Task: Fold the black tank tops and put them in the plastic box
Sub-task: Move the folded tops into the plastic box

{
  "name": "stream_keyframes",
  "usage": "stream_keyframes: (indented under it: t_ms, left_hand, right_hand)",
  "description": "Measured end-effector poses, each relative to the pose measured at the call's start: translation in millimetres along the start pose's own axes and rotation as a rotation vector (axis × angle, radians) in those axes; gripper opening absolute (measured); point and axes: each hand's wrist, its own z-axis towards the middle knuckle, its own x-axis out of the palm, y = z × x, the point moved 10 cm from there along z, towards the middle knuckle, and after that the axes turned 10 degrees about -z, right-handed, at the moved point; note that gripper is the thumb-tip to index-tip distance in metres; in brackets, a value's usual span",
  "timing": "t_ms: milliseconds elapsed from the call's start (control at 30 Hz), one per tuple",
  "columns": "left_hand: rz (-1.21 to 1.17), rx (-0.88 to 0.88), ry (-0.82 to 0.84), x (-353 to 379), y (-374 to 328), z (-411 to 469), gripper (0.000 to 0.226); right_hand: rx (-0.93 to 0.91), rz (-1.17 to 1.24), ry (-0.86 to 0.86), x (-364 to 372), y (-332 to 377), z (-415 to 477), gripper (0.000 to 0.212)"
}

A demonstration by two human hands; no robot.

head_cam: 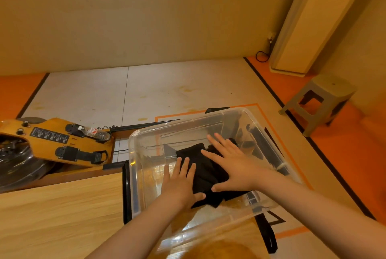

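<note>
Both forearms stretch into the plastic box, where the left hand and right hand press flat on the folded black tank top. Neither grip curls round it. It lies directly beneath both palms, its long axis seemingly pointing away from the person.

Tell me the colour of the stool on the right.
The stool is plain grey, with no pattern; the head view shows it.

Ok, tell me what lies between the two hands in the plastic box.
In the head view, the folded black tank top lies between the left hand and the right hand inside the plastic box; both hands touch it, fingers straight.
</note>
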Motion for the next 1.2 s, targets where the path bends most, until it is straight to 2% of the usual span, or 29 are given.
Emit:
stream_keyframes:
  t_ms: [67, 167, 267, 333, 400, 467, 567, 700, 900, 1200]
  left_hand:
    - [0.006, 0.011, -0.088, -19.9, 5.7, -26.3, 0.082]
    - [0.084, 0.105, -0.448, -46.8, 18.7, -74.9, 0.070]
    - [0.080, 0.045, -0.582, -50.4, 44.2, -106.8, 0.056]
    - [-0.013, 0.001, -0.598, -50.6, 54.2, -119.7, 0.049]
    - [-0.114, -0.043, -0.542, -49.5, 57.4, -120.2, 0.058]
    - [-0.126, -0.060, -0.523, -54.1, 56.3, -121.6, 0.063]
    - [-0.160, -0.057, -0.537, -57.6, 63.4, -126.4, 0.060]
    - [-0.139, -0.060, -0.531, -55.7, 87.3, -136.4, 0.057]
    - [-0.115, -0.116, -0.546, -55.4, 155.2, -163.0, 0.058]
    - [-0.220, -0.187, -0.655, -51.3, 323.8, -240.8, 0.065]
  right_hand:
    - [0.098, 0.054, -0.079, -19.3, -7.7, -22.3, 0.091]
    - [0.272, 0.099, -0.089, -12.7, -15.2, -54.2, 0.083]
    - [0.425, 0.068, -0.134, -6.3, -28.8, -78.6, 0.074]
    - [0.513, 0.052, -0.156, -4.4, -40.1, -90.8, 0.069]
    - [0.576, 0.063, -0.173, -2.0, -44.3, -96.8, 0.068]
    - [0.595, 0.081, -0.222, -2.8, -40.1, -97.2, 0.071]
    - [0.624, 0.097, -0.267, -2.5, -32.7, -97.4, 0.051]
    - [0.640, 0.049, -0.285, -2.5, -7.2, -95.8, 0.047]
    - [0.595, 0.102, -0.276, -4.2, 66.1, -68.2, 0.047]
    - [0.501, 0.138, -0.330, -30.8, 241.4, 15.8, 0.043]
